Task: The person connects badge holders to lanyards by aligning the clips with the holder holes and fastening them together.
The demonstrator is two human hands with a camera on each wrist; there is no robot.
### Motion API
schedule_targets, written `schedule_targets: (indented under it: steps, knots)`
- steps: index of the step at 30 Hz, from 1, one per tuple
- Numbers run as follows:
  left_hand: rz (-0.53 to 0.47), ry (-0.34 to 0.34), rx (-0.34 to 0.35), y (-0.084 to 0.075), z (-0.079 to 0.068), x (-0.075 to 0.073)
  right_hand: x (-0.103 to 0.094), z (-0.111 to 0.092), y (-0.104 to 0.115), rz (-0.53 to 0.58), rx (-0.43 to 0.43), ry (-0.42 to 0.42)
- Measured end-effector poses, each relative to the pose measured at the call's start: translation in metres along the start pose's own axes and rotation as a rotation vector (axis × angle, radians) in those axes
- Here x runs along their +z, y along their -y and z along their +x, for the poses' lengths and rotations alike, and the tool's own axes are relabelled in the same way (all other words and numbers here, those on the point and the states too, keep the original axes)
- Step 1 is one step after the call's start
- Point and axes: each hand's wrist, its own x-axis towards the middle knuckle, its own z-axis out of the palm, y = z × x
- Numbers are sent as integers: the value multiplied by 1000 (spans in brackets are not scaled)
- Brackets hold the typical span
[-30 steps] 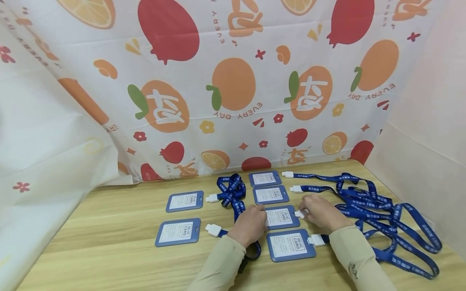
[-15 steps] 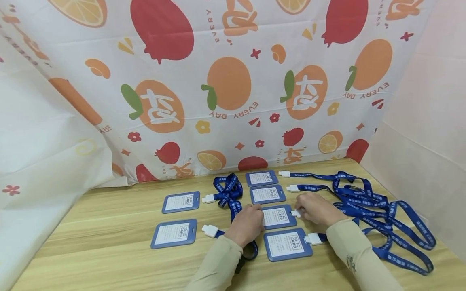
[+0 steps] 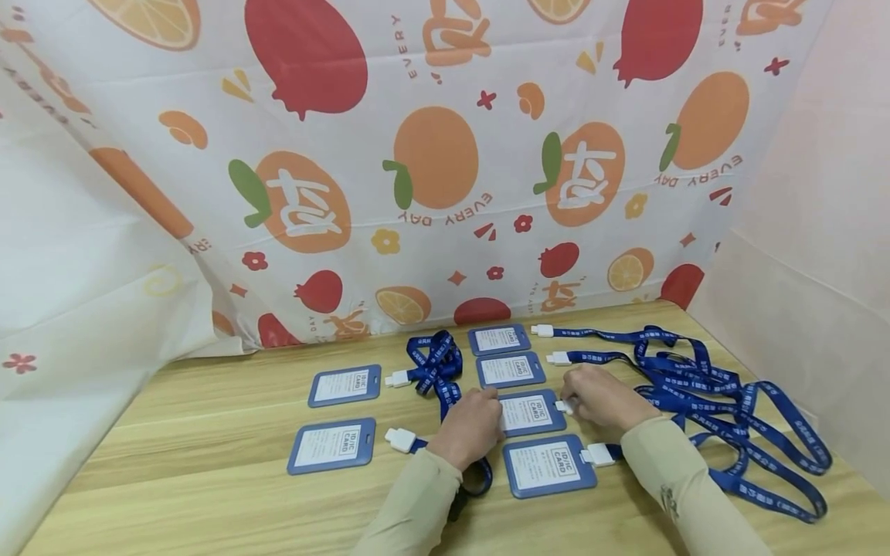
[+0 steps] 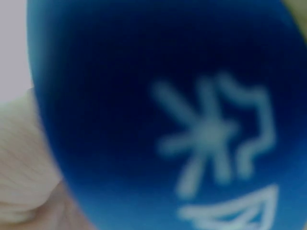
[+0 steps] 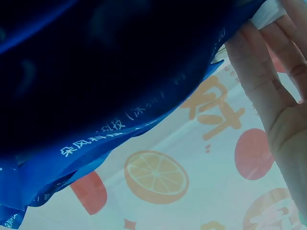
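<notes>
A blue ID card holder (image 3: pixel 531 412) lies flat on the table, third from the back in the right column. My left hand (image 3: pixel 469 427) holds it by its left edge, fingertips hidden from the head camera. At the slot end, my right hand (image 3: pixel 603 398) pinches a white lanyard clip (image 3: pixel 563 406), which meets the holder's slot. In the right wrist view, that white clip (image 5: pixel 267 13) sits between the fingers, with blue lanyard strap (image 5: pixel 110 129) running from it. Blurred blue strap (image 4: pixel 144 96) fills most of the left wrist view.
Nearest me, another card holder (image 3: pixel 549 466) has a white clip (image 3: pixel 599 455) at its slot. Two holders lie behind and two stand at left, one of them front left (image 3: pixel 331 446). Looped blue lanyards (image 3: pixel 737 409) cover the right; another bunch (image 3: pixel 436 363) lies mid-table. A printed cloth (image 3: pixel 431 255) hangs behind.
The head view has shifted slightly, so everything sits a little further left in it. Both hands keep their places at the card holder and clip.
</notes>
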Motion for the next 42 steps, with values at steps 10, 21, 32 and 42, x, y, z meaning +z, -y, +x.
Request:
schedule_targets:
  steps: [10, 21, 32, 42]
  knots:
    - [0, 29, -13, -1, -1, -2, -2, 1, 0, 58, 57, 41]
    - [-20, 38, -30, -1, -1, 0, 2, -1, 1, 107, 158, 75]
    - [-31, 28, -36, 0, -2, -1, 0, -2, -1, 151, 170, 63]
    - [-38, 34, -39, 0, -3, 0, 0, 1, 0, 154, 159, 68]
